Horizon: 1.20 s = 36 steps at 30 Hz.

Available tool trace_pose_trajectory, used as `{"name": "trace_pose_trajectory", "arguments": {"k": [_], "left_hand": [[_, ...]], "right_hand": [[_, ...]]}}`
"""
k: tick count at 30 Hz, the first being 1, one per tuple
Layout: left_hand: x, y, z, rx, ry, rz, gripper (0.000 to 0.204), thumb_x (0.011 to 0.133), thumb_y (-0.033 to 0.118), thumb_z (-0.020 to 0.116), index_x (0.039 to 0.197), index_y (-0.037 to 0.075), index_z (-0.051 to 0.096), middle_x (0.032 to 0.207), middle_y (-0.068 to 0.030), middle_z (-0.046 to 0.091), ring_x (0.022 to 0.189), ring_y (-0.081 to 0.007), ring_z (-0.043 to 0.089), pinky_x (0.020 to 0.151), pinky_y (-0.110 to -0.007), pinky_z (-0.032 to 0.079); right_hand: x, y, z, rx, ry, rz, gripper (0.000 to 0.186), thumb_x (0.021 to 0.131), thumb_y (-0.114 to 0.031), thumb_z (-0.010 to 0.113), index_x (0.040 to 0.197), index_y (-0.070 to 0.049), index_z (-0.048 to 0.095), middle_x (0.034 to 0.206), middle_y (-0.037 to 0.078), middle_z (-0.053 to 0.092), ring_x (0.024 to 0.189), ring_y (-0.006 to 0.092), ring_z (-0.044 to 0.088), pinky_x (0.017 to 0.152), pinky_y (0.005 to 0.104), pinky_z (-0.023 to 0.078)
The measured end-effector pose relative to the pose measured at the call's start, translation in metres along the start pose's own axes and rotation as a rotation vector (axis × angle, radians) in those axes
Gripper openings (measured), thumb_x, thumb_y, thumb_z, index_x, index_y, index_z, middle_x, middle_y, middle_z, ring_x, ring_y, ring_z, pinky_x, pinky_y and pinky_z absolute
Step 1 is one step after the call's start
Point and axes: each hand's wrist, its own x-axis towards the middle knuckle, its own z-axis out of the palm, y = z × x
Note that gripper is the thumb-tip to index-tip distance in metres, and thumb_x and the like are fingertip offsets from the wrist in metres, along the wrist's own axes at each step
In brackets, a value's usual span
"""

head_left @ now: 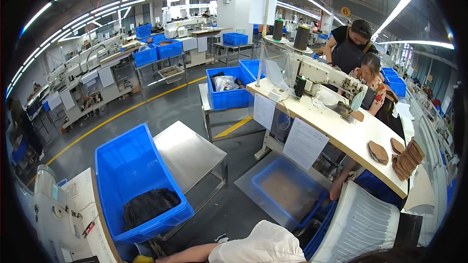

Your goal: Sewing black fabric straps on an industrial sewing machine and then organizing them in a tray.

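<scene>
My left forearm (pixel 190 253), below a white sleeve, reaches left along the bottom edge toward a yellow item (pixel 143 259); that hand is cut off by the frame. My right hand is not in view. Beside the left arm, a large blue bin (pixel 124 148) holds black fabric (pixel 148 207). Left of it, a white sewing machine (pixel 51 214) has red-handled snips (pixel 88 229) on its table.
A steel table (pixel 190 146) adjoins the bin. At right, two co-workers (pixel 356 39) (pixel 368 73) are at a sewing table (pixel 317 117) with brown pieces (pixel 407 158). A bare limb (pixel 341 180) shows under it. Blue bins (pixel 226 97) stand behind.
</scene>
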Motion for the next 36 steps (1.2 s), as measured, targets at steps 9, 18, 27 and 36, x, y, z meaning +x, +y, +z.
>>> {"name": "trace_pose_trajectory", "arguments": {"k": [9,18,27,36], "left_hand": [[0.001,0.004,0.001,0.006,-0.046,0.031,0.023,0.083,0.012,0.058,0.103,0.002,0.06,0.102,-0.0172,0.062,0.097,-0.0359,0.057,0.083,-0.041,0.045],[-0.001,-0.001,-0.009,0.004,-0.055,0.059,0.021,0.082,0.01,0.058,0.101,0.001,0.06,0.101,-0.0165,0.063,0.095,-0.0362,0.057,0.082,-0.04,0.046],[0.025,0.023,-0.002,-0.007,-0.164,0.18,0.02,0.081,0.008,0.059,0.099,0.001,0.061,0.099,-0.0158,0.063,0.094,-0.0364,0.058,0.081,-0.04,0.047],[-0.006,0.029,-0.021,-0.071,0.018,0.022,0.018,0.08,0.006,0.06,0.098,0.001,0.061,0.098,-0.0151,0.064,0.092,-0.0366,0.059,0.08,-0.04,0.048]], "right_hand": [[-0.01,-0.007,0.0,-0.067,0.016,0.005,0.048,0.085,-0.041,0.045,0.113,-0.006,0.061,0.114,0.014,0.06,0.108,0.0311,0.055,0.087,0.0459,0.043],[-0.016,0.008,-0.013,-0.31,-0.028,0.0,0.038,0.08,-0.028,0.051,0.108,-0.006,0.064,0.111,0.014,0.062,0.108,0.0303,0.057,0.084,0.0453,0.047],[0.034,0.072,-0.008,0.117,0.281,-0.254,0.033,0.084,-0.022,0.049,0.11,-0.004,0.057,0.11,0.017,0.056,0.107,0.0321,0.052,0.089,0.0419,0.042],[0.11,0.045,0.025,-0.177,-0.061,-0.791,0.033,0.086,-0.022,0.048,0.112,-0.003,0.052,0.111,0.017,0.053,0.106,0.0321,0.049,0.09,0.0414,0.04]]}}
